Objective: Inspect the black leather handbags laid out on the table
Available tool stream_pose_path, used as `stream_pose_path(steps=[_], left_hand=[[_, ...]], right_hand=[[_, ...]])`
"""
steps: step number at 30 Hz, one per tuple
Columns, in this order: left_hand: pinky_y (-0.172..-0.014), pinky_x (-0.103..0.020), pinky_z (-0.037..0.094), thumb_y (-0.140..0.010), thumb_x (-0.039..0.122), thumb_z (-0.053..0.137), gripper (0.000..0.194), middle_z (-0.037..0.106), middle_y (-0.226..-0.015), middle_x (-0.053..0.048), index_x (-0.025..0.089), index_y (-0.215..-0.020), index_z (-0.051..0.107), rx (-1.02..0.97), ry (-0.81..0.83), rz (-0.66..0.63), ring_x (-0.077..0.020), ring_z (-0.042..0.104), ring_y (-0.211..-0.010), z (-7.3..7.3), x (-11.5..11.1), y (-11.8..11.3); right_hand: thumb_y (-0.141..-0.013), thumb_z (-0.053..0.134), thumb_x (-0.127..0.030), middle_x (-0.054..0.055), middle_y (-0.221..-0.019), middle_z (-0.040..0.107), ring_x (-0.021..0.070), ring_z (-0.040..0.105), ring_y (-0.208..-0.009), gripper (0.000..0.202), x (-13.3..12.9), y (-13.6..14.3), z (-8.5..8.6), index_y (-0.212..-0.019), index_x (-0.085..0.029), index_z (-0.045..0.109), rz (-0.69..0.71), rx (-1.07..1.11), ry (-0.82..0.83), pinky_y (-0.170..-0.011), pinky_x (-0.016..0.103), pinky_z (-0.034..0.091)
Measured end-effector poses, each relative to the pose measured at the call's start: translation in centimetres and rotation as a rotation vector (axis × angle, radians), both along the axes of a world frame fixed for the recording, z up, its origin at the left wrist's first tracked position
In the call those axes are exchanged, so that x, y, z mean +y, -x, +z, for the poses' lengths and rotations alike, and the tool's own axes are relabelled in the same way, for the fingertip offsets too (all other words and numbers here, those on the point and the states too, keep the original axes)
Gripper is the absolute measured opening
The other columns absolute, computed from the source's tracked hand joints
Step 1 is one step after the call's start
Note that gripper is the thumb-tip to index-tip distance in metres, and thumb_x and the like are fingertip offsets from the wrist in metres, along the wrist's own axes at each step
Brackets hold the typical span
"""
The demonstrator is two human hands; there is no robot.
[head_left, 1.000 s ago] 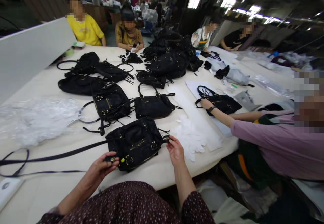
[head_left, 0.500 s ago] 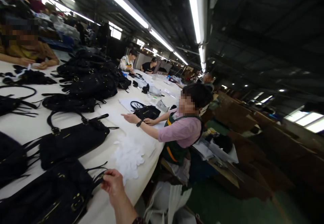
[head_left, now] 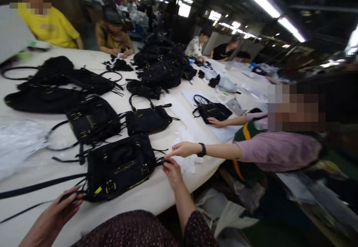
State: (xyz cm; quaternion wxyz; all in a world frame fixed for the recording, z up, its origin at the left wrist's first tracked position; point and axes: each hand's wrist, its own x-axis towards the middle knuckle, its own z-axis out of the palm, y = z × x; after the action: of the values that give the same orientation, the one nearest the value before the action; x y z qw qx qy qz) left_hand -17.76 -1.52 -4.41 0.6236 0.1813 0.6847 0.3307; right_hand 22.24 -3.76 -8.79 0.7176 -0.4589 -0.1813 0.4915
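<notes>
A black handbag with gold buckles and zips lies on the white table in front of me. My left hand is closed around black straps at the bag's left end, beside a small yellow tag. At the opposite end, my right hand pinches a short black strap. A co-worker's hand with a dark wristband reaches in just above my right fingers. Whether it touches the strap I cannot tell. That person's other hand rests on another black handbag.
Several black handbags spread across the white table, with a pile farther back. White filler lies near the right edge. Clear plastic covers the left side. Co-workers sit around the table.
The view has swung left, bringing my left hand and the whole near bag into sight. The co-worker's hand has moved to the strap by my right hand, which still pinches it.
</notes>
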Motion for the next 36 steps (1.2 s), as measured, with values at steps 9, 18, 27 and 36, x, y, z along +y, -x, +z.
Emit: stream_pose_path(steps=[9, 18, 27, 36], left_hand=[[-0.076, -0.026, 0.054, -0.078, 0.033, 0.068, 0.05, 0.075, -0.1, -0.008, 0.025, -0.126, 0.056, -0.16, 0.024, 0.009, -0.0171, 0.07, -0.088, 2.9, -0.8, 0.9], [-0.067, -0.024, 0.057, -0.081, 0.027, 0.065, 0.047, 0.075, -0.095, -0.01, 0.019, -0.126, 0.056, -0.259, 0.02, 0.111, -0.0158, 0.071, -0.077, 1.5, -1.9, 2.1], [-0.066, -0.024, 0.054, -0.073, 0.034, 0.073, 0.052, 0.067, -0.118, -0.007, 0.026, -0.122, 0.058, -0.142, 0.041, 0.079, -0.0129, 0.069, -0.075, -0.2, -2.8, 3.9], [-0.074, -0.029, 0.051, -0.073, 0.052, 0.064, 0.058, 0.058, -0.133, -0.006, 0.031, -0.125, 0.051, 0.099, 0.119, -0.113, -0.0195, 0.068, -0.095, -1.9, -4.5, 5.6]], right_hand=[[-0.05, 0.083, -0.015, -0.001, -0.083, 0.072, 0.0106, 0.065, -0.072, 0.037, 1.4, -0.4, 0.2, -0.084, -0.02, 0.07, 0.042, 0.083, 0.384, -0.067, 0.021, 0.055], [-0.05, 0.084, -0.018, 0.002, -0.088, 0.073, 0.0123, 0.067, -0.075, 0.043, 1.9, -0.5, 0.1, -0.09, -0.02, 0.071, 0.073, 0.039, 0.429, -0.067, 0.02, 0.057], [-0.052, 0.084, -0.018, 0.0, -0.088, 0.073, 0.012, 0.067, -0.077, 0.042, 1.7, -0.9, -0.6, -0.092, -0.021, 0.071, 0.086, 0.026, 0.43, -0.068, 0.019, 0.057], [-0.051, 0.085, -0.017, 0.0, -0.087, 0.073, 0.0118, 0.066, -0.075, 0.043, 1.8, -1.2, -0.8, -0.092, -0.022, 0.071, 0.101, 0.007, 0.453, -0.068, 0.019, 0.057]])
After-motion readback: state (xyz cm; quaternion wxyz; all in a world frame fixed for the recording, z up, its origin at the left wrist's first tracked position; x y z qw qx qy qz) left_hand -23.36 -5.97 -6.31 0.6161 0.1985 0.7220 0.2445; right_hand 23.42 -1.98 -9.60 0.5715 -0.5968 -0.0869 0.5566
